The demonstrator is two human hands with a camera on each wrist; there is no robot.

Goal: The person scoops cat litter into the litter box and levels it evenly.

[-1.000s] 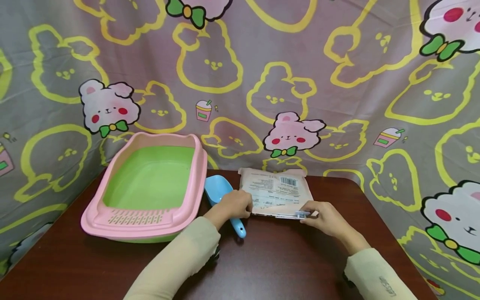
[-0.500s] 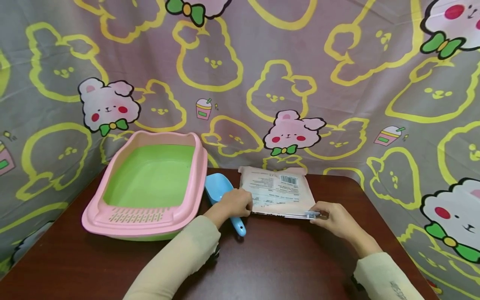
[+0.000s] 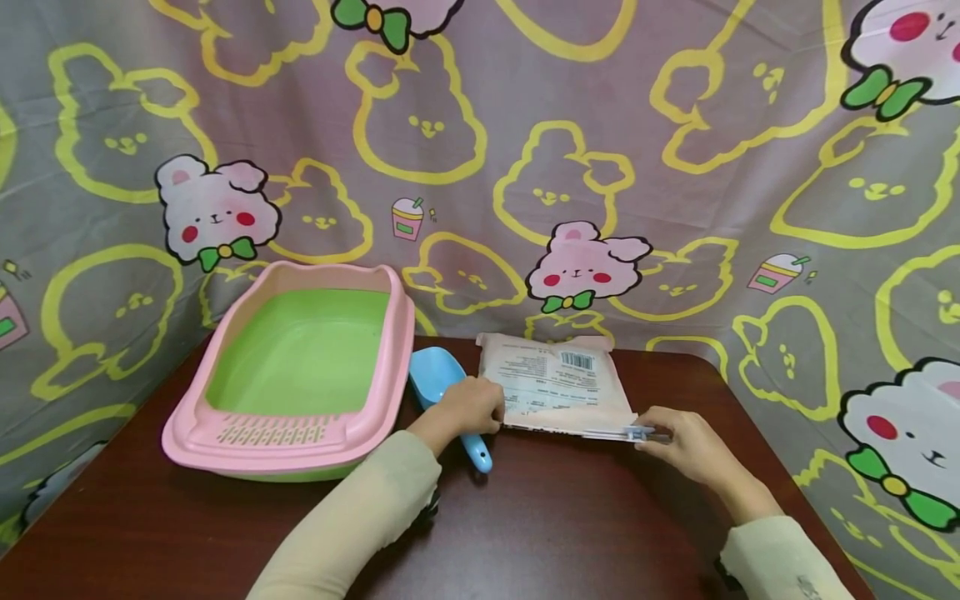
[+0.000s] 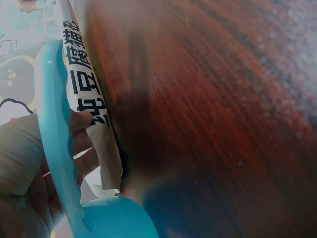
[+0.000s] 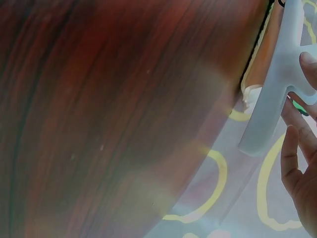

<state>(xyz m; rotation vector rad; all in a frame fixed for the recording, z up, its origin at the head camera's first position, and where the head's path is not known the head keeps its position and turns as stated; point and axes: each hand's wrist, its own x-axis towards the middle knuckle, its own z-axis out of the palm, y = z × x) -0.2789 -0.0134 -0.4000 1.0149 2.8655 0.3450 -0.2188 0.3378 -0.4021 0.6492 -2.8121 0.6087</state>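
Observation:
A pale pink bag of cat litter [image 3: 551, 379], printed with text and a barcode, lies flat on the table. My left hand [image 3: 472, 406] grips its near left corner. In the left wrist view, the blue litter scoop [image 4: 52, 94] crosses in front of that hand and the bag's lettered edge [image 4: 81, 59]. At the near right corner, my right hand [image 3: 686, 442] pinches a pale plastic tool [image 3: 637, 433]. The right wrist view shows this tool [image 5: 277, 84] as a long bar with a side branch between thumb and fingers. A thin whitish strip runs along the bag's near edge.
A pink-rimmed green litter box [image 3: 281, 442] stands at the left of the dark wooden table [image 3: 540, 517]. The litter scoop [image 3: 435, 375] lies between box and bag, partly under my left hand. A patterned curtain [image 3: 465, 208] hangs behind the table.
My right hand has moved right along the bag's near edge with the pale plastic tool, as far as the corner. The whitish strip behind it has lengthened. My left hand has stayed put.

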